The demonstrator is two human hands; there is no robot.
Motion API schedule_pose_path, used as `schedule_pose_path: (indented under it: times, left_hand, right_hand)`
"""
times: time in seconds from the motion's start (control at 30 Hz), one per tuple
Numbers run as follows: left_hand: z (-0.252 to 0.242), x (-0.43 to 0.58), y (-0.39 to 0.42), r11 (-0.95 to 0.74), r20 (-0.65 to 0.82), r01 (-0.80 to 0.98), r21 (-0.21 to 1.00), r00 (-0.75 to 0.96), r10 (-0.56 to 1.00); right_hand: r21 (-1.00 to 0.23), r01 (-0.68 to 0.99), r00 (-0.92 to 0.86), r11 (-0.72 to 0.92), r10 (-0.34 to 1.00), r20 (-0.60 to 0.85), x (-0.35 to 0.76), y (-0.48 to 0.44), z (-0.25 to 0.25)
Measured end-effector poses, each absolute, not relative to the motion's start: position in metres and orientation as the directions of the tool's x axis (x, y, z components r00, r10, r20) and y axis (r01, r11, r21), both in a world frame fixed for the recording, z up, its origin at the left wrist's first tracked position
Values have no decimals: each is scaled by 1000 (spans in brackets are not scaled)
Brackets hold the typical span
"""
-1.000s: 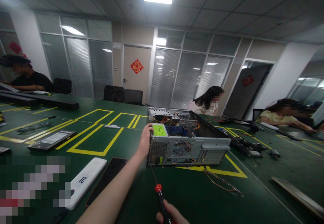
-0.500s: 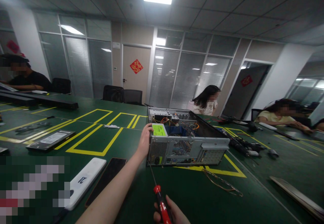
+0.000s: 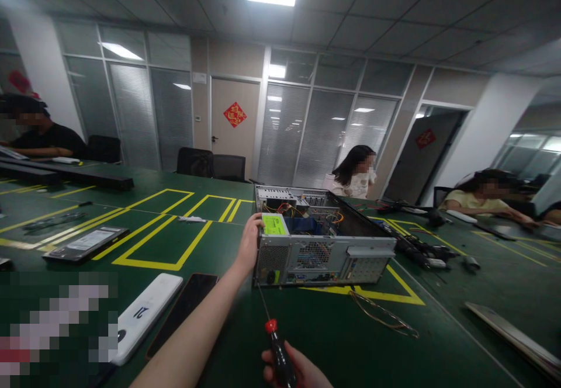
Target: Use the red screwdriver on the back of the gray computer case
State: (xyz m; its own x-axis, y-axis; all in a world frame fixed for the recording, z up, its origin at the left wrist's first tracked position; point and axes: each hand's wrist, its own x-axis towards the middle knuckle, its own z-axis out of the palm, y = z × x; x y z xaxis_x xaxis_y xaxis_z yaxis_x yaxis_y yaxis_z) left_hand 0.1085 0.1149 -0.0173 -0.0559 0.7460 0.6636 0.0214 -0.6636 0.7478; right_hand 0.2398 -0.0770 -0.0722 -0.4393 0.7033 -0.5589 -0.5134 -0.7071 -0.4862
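An opened computer case (image 3: 337, 259) lies on the green table with its ports and vents facing me. Inside it are a power supply with a bright green label (image 3: 273, 224) and colored wires. My left hand (image 3: 250, 239) grips the case's left side at the near corner, its fingertips beside the label. In my right hand (image 3: 295, 367) is a screwdriver (image 3: 278, 350) with a black and red handle. The thin shaft points up and away from me, its tip at the lower left corner of the case's rear panel. Whether the tip sits on a screw is too small to tell.
On the left lie a hard drive (image 3: 87, 243), a white power bank-like device (image 3: 146, 318) and a dark phone (image 3: 184, 312). Glasses (image 3: 385, 315) rest right of the screwdriver. Cables (image 3: 425, 250) and a flat panel (image 3: 512, 335) are farther right. Other people sit around the table.
The screwdriver has turned about its own axis in my right hand: the handle's red side faced me before, its black side now. My left hand stays on the case.
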Motion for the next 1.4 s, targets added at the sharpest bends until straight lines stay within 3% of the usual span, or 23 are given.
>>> schedule_pose_path:
  times: [0.3, 0.57, 0.87, 1.03, 1.23, 1.4]
  left_hand:
    - [-17, 108, 115, -669, 668, 15, 744, -57, 742]
    - [-19, 108, 118, -688, 687, 16, 726, -64, 724]
    - [-19, 109, 117, -688, 687, 11, 726, -65, 724]
    - [-17, 109, 116, -678, 677, 16, 735, -64, 733]
    - [-17, 109, 116, -670, 669, 20, 742, -63, 740]
    - [-19, 109, 117, -673, 673, 14, 739, -62, 737]
  right_hand:
    - [-465, -466, -525, -753, 658, -540, 246, -80, -69]
    - [-479, -547, -327, -687, 702, -633, 236, -83, -59]
    - [-403, -594, -474, -696, 708, -525, 247, -80, -63]
    - [-414, -501, -523, -760, 647, -554, 250, -83, -61]
    - [-445, -560, -473, -699, 711, -521, 248, -81, -61]
    - [-449, -524, -544, -724, 690, -478, 249, -77, -63]
